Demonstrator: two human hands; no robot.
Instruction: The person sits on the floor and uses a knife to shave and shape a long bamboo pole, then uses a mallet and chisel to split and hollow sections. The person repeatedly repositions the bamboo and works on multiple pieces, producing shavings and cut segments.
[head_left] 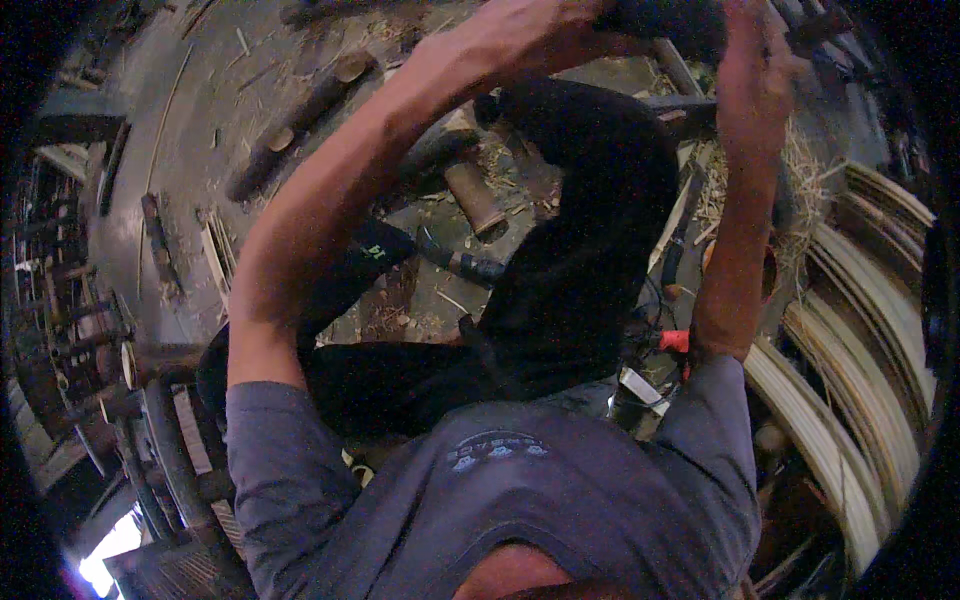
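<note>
Both my arms reach up to the top edge of the head view. My left hand [565, 22] is partly cut off there, and its fingers do not show. It meets a dark, thick object [668, 22] whose kind I cannot make out. On the other side of that object is my right hand [757, 85], blurred, with its fingers pointing upward against or beside it. Whether either hand grips the object is unclear. Below the hands my bent legs [590, 240] in black trousers spread over the floor. A short cut log [475, 202] lies between them.
Long logs [300, 125] and wood shavings [490, 155] lie on the floor. Curved stacks of pale strips [850, 390] stand at the right. An orange-red item [675, 341] and a white block [643, 388] are by my right arm. Wooden frames [160, 440] crowd the left.
</note>
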